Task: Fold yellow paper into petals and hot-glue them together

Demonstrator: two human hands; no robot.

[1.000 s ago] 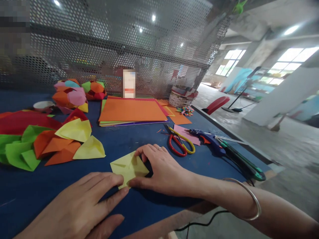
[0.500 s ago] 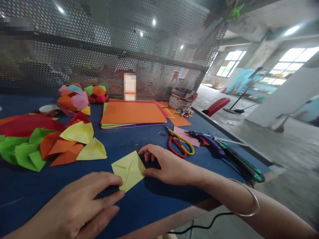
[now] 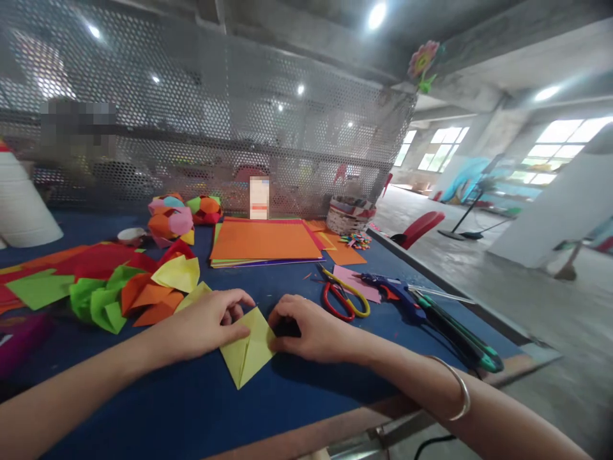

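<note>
Left hand (image 3: 208,326) and right hand (image 3: 311,327), fingers curled, touch opposite sides of a folded yellow paper (image 3: 253,351) on the blue tabletop (image 3: 191,409); whether either pinches it cannot be told. Beyond: red-and-yellow-handled scissors (image 3: 347,286), orange-topped paper stack (image 3: 268,240), perforated metal screen (image 3: 306,128).

The folded paper (image 3: 256,345) is pale yellow; scissor handles (image 3: 345,285) red and yellow; tabletop (image 3: 191,402) dark blue.

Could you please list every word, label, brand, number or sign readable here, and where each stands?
No text can be read.
Folded yellow paper: no lettering visible.
Pale upright item behind the orange paper: blurred out, unreadable.
Magenta object at far left: pale mark, too blurred to read.
</note>
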